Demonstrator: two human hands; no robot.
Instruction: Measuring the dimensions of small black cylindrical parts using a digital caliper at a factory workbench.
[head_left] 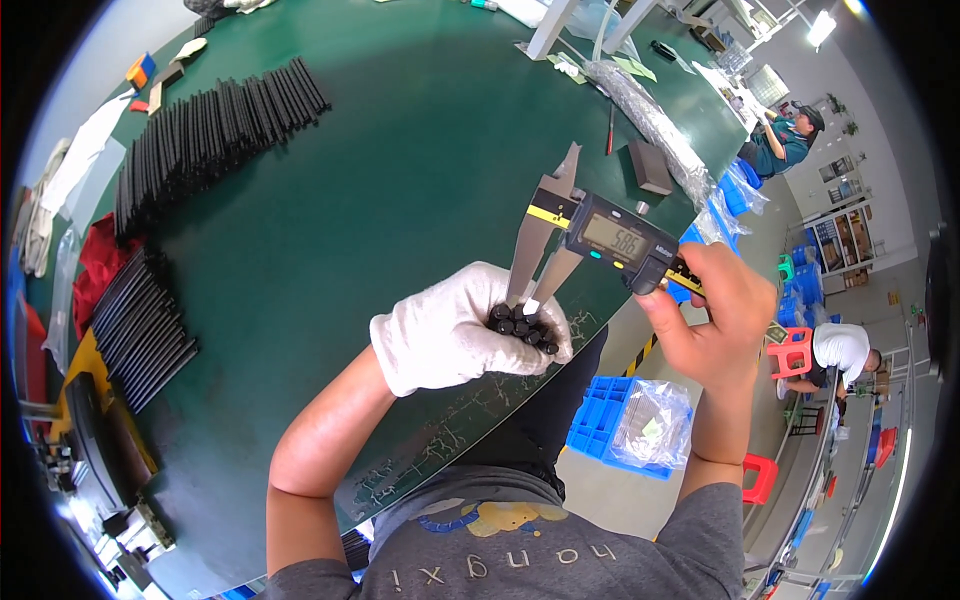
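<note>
My left hand [450, 335], in a white knit glove, is closed round a small bundle of black rods [522, 328], their ends facing up. Bare and pinched, my right hand [715, 310] grips a digital caliper [610, 230] at the thumb-roller end of its beam. The caliper's measuring jaws point down to the rod ends; a white spot shows at their tips. Whether the jaws touch a rod, I cannot tell. The display is lit. The lower lengths of the rods are hidden by the glove.
On the green table [400, 170], a long row of black rods [215, 140] lies at far left, with a smaller pile [145, 325] nearer. A dark block [650, 167] and a plastic-wrapped bundle [650, 120] lie right. Below the table edge stands a blue crate [605, 425]. Two people sit farther right.
</note>
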